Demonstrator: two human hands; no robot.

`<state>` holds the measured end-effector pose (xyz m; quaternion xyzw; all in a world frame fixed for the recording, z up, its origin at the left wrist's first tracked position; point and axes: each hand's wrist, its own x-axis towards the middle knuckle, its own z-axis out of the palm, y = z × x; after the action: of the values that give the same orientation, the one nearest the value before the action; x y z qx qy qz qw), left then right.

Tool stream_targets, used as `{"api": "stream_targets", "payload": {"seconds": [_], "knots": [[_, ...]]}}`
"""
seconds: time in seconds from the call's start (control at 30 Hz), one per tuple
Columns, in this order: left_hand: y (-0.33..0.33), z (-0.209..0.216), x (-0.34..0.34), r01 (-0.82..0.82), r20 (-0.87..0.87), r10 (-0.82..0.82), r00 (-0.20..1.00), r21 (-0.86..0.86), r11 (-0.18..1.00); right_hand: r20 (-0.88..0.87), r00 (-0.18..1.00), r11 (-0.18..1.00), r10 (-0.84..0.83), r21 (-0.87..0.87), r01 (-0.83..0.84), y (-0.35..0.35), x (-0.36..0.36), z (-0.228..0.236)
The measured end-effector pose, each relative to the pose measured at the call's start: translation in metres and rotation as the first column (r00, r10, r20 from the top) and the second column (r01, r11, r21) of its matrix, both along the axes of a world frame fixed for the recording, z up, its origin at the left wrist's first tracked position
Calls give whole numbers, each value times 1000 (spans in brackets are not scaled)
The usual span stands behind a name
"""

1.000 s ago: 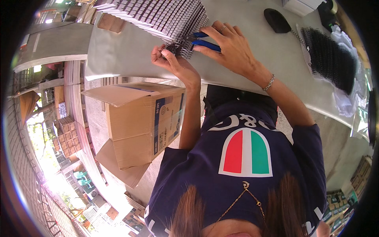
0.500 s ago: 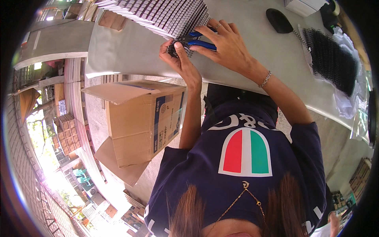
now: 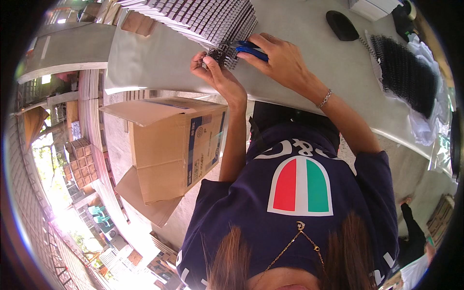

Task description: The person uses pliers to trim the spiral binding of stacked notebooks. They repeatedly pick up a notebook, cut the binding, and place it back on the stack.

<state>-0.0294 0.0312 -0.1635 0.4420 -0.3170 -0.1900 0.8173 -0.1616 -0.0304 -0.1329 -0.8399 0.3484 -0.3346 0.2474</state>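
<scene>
The right hand (image 3: 280,59) is clamping one pair of blue-handled pliers (image 3: 254,52) at twelve o'clock, drawing them back from the left hand (image 3: 223,79), likely pausing between bites; the left is touching black coil ends (image 3: 217,56), whether pinching I cannot tell. One bound stack (image 3: 193,19) is lying at eleven, one cardboard box (image 3: 159,159) is sitting at nine, and one batch of loose coils (image 3: 406,75), too many to count, is resting at two.

Grey floor (image 3: 413,176); green chairs (image 3: 99,215); bright daylight (image 3: 60,208) left.
</scene>
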Motion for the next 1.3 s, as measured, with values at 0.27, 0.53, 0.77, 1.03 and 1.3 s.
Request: {"api": "stream_targets", "payload": {"seconds": [0.27, 0.53, 0.77, 1.03, 1.3], "knots": [[1, -9, 2, 11, 123, -26, 992, 121, 993, 35, 999, 956, -40, -289, 49, -6, 1, -25], [0, -18, 6, -161, 302, 90, 949, 220, 962, 21, 998, 945, -56, -321, 59, -8, -2, -24], [0, -19, 5, -83, 182, 52, 982, 167, 983, 12, 1000, 952, -21, -305, 23, -7, 1, -19], [0, -18, 6, -81, 199, 47, 979, 169, 982, -61, 998, 992, 16, -124, -23, -7, 5, -15], [-7, -16, 0, -123, 2, 123, 992, -58, 991, 14, 999, 970, -43, -238, 45, -3, -6, -18]]}}
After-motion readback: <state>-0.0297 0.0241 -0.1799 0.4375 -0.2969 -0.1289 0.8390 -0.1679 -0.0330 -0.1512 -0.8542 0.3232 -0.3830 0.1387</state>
